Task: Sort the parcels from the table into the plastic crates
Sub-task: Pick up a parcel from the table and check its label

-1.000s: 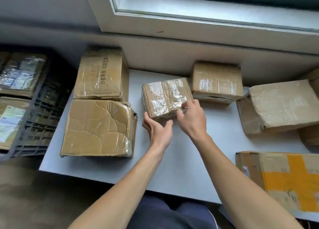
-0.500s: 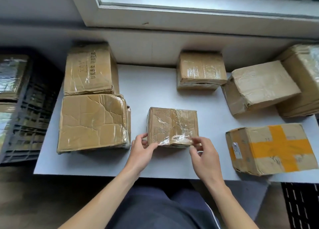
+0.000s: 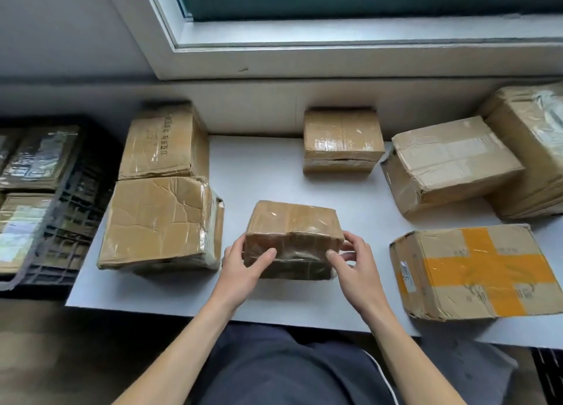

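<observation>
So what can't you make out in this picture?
Head view only:
Crate: cut off by the left edge.
Right box: cut off by the right edge.
Parcel: underside hidden; left hand and right hand cover its sides.
Printing on the back-left box: too blurred to read.

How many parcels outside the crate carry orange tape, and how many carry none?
Orange-taped parcel: 1
Parcels without orange tape: 6, one gripped by the left hand and right hand
Total: 7
</observation>
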{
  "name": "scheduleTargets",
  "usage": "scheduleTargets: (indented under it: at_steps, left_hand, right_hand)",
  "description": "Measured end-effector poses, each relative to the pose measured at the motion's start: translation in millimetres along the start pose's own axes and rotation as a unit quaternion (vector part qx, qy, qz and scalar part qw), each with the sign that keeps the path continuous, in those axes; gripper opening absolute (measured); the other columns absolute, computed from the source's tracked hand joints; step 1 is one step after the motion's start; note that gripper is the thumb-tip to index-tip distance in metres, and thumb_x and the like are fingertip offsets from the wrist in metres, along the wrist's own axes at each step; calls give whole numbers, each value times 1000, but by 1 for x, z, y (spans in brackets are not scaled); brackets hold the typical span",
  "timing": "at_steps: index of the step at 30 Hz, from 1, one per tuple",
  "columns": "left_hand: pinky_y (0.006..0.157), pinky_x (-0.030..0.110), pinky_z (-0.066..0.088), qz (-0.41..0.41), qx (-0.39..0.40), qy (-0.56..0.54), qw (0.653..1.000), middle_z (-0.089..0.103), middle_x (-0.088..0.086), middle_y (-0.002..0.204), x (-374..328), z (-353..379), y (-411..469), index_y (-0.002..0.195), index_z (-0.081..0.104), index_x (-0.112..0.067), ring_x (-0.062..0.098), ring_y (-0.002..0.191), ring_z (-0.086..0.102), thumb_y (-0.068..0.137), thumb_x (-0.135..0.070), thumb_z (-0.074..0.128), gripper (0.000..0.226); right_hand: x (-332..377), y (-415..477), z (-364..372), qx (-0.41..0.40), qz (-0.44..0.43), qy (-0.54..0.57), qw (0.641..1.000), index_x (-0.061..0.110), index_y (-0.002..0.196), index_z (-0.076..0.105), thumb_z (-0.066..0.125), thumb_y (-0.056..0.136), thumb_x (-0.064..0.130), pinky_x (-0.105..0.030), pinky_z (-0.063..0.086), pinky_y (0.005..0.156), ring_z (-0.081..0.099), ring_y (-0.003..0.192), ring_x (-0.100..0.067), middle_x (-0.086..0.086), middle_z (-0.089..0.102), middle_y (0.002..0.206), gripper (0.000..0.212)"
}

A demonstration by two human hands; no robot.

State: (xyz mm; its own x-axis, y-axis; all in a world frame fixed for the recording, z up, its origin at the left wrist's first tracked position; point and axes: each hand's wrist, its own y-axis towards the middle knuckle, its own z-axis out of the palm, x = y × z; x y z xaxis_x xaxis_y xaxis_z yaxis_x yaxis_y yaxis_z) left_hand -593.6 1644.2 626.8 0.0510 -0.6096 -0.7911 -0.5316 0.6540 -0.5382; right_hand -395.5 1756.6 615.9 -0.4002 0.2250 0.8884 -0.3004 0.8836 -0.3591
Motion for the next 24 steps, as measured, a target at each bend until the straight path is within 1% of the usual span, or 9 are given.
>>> scheduleTargets:
  at_steps: [2, 4, 6, 8, 11, 15, 18, 21, 24]
  left_hand:
    - [117, 36, 38, -5, -13, -7, 1000, 53, -12, 141, 4, 2, 0, 127, 54, -53, 6, 134, 48, 79, -74, 71, 55]
    - [121, 40, 35, -5, -18, -38, 999, 53, -15, 139, 4, 6, 0, 127, 55, -52, 8, 137, 46, 77, -81, 66, 59]
    - [114, 29, 34, -9, -15, -81, 997, 52, -20, 133, 1, 10, -1, 136, 51, -37, 2, 128, 47, 92, -67, 62, 55]
    - [100, 23, 40, -3, -16, -112, 994, 59, -15, 127, -1, 9, -3, 130, 52, -24, 3, 118, 54, 101, -55, 58, 44]
    - [106, 36, 44, -2, -40, -125, 991, 63, -5, 116, 4, 2, -2, 118, 57, -22, 12, 113, 59, 95, -64, 53, 48]
    - [109, 47, 47, -54, -62, -91, 992, 71, 5, 116, 30, -2, 6, 111, 63, -15, 22, 112, 66, 94, -72, 45, 62]
    - [110, 50, 48, -95, -30, -64, 993, 71, -2, 120, 49, -2, 12, 116, 63, -25, 17, 116, 66, 76, -85, 41, 75]
    - [115, 45, 44, -89, 0, -51, 995, 69, -15, 127, 44, 0, 14, 128, 64, -34, 8, 123, 62, 92, -70, 41, 55]
    - [115, 41, 44, -58, 11, -71, 996, 69, -20, 129, 34, 2, 16, 131, 66, -37, 7, 124, 62, 110, -42, 40, 34]
  right_hand:
    - [3, -2, -2, 2, -4, 1, 1000, 32, 130, 54, 66, 99, 20, -6, 45, 76, 55, 92, 6, 4, 54, 124, 36]
    - [7, -4, -3, 6, -12, 2, 1000, 32, 131, 54, 65, 100, 28, -11, 46, 78, 54, 96, 4, 5, 52, 123, 33]
    - [11, -1, -5, 5, -14, 16, 1000, 31, 130, 55, 61, 102, 35, -14, 46, 79, 56, 100, 0, 4, 53, 124, 29]
    - [15, 2, -6, -7, -33, 34, 999, 29, 123, 55, 59, 103, 36, -14, 48, 79, 57, 103, -3, 3, 56, 123, 22]
    - [14, 2, -4, -37, -47, 33, 998, 24, 107, 54, 59, 104, 33, -19, 48, 79, 58, 97, -9, 0, 59, 110, 11]
    - [-13, -3, 0, -3, 62, -43, 997, 12, 100, 52, 66, 97, 23, -32, 46, 73, 56, 83, -19, -4, 58, 95, 18]
    - [-26, -6, 0, 50, 136, -63, 987, 18, 126, 51, 67, 97, 25, -34, 48, 83, 60, 98, -9, -1, 59, 115, 34]
    - [-21, 2, -2, 78, 100, -49, 991, 31, 142, 49, 64, 96, 17, -31, 52, 88, 62, 111, -9, 6, 57, 130, 50]
    - [-9, 5, -3, 51, 62, 8, 997, 29, 131, 57, 61, 102, 18, -15, 49, 76, 62, 112, -6, 13, 61, 125, 32]
